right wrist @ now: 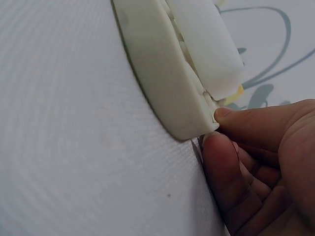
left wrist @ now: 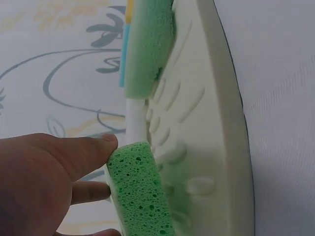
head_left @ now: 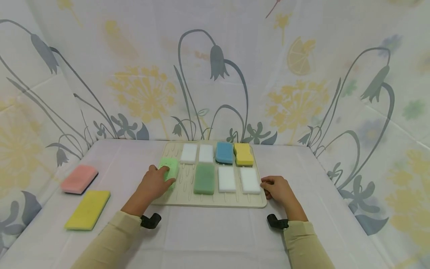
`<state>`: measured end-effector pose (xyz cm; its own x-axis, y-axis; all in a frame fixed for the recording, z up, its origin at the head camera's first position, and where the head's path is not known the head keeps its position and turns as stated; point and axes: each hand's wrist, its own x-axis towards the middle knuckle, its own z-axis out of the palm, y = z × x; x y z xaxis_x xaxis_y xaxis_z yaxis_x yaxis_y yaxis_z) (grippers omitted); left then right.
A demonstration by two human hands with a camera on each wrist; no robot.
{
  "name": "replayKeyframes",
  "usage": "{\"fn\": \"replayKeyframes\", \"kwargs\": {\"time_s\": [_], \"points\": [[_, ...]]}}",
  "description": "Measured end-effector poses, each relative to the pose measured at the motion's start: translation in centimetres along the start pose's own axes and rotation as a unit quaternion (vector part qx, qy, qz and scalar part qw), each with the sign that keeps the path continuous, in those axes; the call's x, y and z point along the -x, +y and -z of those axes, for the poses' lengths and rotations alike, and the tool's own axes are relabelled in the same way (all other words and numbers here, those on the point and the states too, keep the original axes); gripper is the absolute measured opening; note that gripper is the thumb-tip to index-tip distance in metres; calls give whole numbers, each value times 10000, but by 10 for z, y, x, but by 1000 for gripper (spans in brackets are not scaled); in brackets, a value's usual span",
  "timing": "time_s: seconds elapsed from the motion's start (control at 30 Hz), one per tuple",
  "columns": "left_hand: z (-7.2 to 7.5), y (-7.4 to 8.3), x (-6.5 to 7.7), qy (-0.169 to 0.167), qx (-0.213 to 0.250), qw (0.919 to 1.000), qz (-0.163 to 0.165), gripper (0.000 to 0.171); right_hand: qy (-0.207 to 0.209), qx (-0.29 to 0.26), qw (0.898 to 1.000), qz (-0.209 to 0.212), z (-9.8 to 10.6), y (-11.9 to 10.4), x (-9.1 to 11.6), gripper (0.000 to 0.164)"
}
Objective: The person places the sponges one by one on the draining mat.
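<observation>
A cream ridged tray (head_left: pixel 208 201) lies on the table and bears two rows of sponges. At its left end my left hand (head_left: pixel 154 185) holds a light green sponge (head_left: pixel 171 168), thumb and fingertips on it. The left wrist view shows the porous face of that sponge (left wrist: pixel 140 191) close over the tray's ridges. My right hand (head_left: pixel 277 190) pinches the right rim of the tray, with the thumb on top and a curled finger below, as the right wrist view shows beside a white sponge (right wrist: pixel 209 49).
On the tray are a darker green sponge (head_left: pixel 204 179), a blue sponge (head_left: pixel 224 153), a yellow sponge (head_left: pixel 244 155) and several white ones (head_left: pixel 227 179). To the left on the table lie a pink sponge (head_left: pixel 80 179) and a flat yellow sponge (head_left: pixel 88 210). A flowered cloth (head_left: pixel 215 93) hangs behind.
</observation>
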<state>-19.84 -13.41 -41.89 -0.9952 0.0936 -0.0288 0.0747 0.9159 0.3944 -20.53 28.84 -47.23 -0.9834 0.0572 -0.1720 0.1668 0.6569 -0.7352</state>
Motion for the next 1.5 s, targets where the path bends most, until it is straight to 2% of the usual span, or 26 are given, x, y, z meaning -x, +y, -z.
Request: {"fn": "replayKeyframes", "kwargs": {"time_s": [0.3,0.47,0.8,1.23,1.5], "points": [[-7,13,1,-6,57,9996,-281,55,22,-76,10000,32,1,0,0,33],[-11,21,4,-39,55,9995,-323,53,-3,-85,10000,23,1,0,0,33],[-21,31,1,-18,107,9993,-357,54,6,-114,9999,-21,0,0,1,32],[-30,38,-2,220,-99,9985,-488,54,-26,-158,9998,-74,2,-1,1,33],[-34,44,-2,145,-323,9984,-437,51,-16,-111,9999,-90,0,0,0,33]]}}
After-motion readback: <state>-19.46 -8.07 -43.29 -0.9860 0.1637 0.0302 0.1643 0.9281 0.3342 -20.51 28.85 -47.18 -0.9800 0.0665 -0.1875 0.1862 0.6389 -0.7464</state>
